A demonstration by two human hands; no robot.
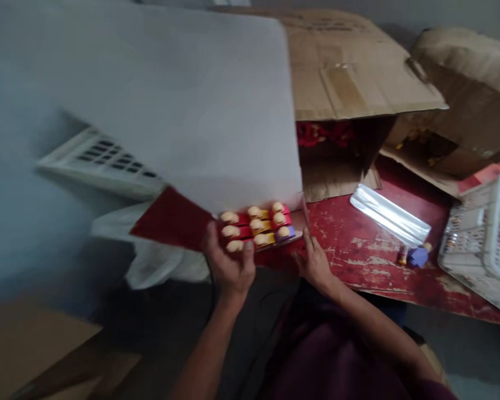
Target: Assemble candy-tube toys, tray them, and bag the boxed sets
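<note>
A small box (299,229) near the table's front edge holds several pieces in rows, with round tan tops and red, yellow or purple bodies; their kind I cannot make out. My left hand (232,269) is closed round its left end, thumb in front by the pieces (257,224). At the right end, my right hand (315,262) grips the edge between thumb and fingers. Directly behind the box rises a large white panel (200,105).
An open cardboard carton (350,66) with red items inside stands behind. Another carton (466,83) is at right. On the red table (337,233) lie clear plastic sleeves (389,214) and a purple piece (418,256). A white basket (489,222) stands far right, a white crate (104,161) left.
</note>
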